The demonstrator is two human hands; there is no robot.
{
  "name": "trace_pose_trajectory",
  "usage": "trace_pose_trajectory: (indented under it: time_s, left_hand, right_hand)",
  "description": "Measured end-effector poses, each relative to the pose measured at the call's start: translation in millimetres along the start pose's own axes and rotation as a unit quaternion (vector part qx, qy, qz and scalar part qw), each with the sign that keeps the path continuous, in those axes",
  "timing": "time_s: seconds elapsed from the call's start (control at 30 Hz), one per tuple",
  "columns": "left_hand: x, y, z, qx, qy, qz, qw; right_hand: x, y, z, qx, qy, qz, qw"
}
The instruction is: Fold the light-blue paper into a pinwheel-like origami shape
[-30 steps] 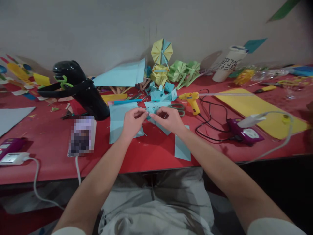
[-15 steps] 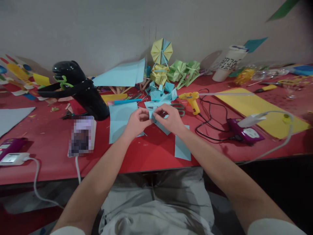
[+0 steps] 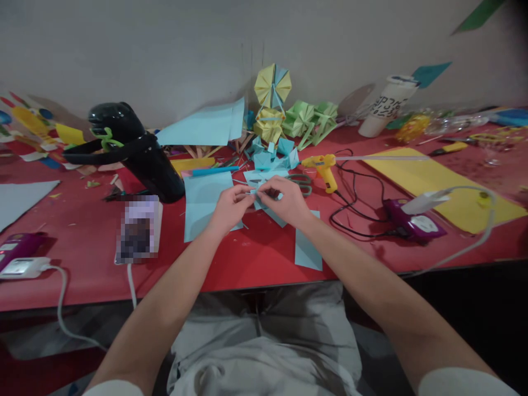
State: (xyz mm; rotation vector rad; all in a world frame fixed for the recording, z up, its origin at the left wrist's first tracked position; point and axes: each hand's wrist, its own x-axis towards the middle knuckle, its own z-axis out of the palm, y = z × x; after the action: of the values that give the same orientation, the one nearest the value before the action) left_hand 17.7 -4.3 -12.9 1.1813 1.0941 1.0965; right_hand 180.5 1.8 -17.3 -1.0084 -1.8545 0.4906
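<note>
Between my fingertips is a small piece of light blue paper [image 3: 254, 191], mostly covered by the fingers. My left hand [image 3: 231, 206] pinches it from the left, thumb and forefinger pressed together. From the other side my right hand [image 3: 285, 197] pinches the same piece. Under and around the hands lie a large light blue sheet [image 3: 197, 203] and smaller blue pieces. A blue strip [image 3: 308, 247] lies by my right forearm. Scissors [image 3: 304, 185] with dark green handles rest just beyond my right hand, partly hidden by it. Folded blue paper units [image 3: 268, 157] are heaped behind the hands.
A yellow glue gun [image 3: 324, 168] with a black cord lies at right, near a purple power adapter [image 3: 414, 220] and a yellow sheet [image 3: 466, 198]. At left stand a black tumbler [image 3: 154, 168] and a phone [image 3: 138, 231]. Yellow origami [image 3: 272, 102] sits by the wall.
The small blue piece has turned between my fingers, so less of its face shows now. Both hands have shifted only slightly; everything else stays where it was.
</note>
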Motion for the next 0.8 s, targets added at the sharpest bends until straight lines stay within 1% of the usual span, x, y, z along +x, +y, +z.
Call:
trace_pose_trajectory:
  time_s: [0.17,0.33,0.43,0.53,0.67,0.8]
  left_hand:
    - [-0.2,1.6,0.8,-0.006,0.010,-0.011,1.000]
    - [0.4,3.9,0.4,-0.035,0.041,-0.017,0.998]
    - [1.2,6.3,-0.1,-0.075,0.057,-0.025,0.995]
    - [2.6,8.9,-1.3,-0.130,0.074,-0.052,0.987]
    - [4.0,12.0,-5.2,-0.192,0.091,-0.075,0.974]
    - [4.4,13.8,-9.7,-0.203,0.078,-0.075,0.973]
  right_hand:
    - [-1.1,0.3,0.4,-0.018,-0.001,-0.030,0.999]
    - [-2.9,2.1,3.2,-0.063,-0.010,-0.080,0.995]
    - [-2.8,2.6,3.5,-0.113,-0.026,-0.117,0.986]
    - [-2.6,0.7,2.3,-0.166,-0.041,-0.141,0.975]
    - [-3.3,-4.6,1.1,-0.203,-0.062,-0.150,0.966]
    - [-3.8,-7.0,1.0,-0.207,-0.080,-0.145,0.964]
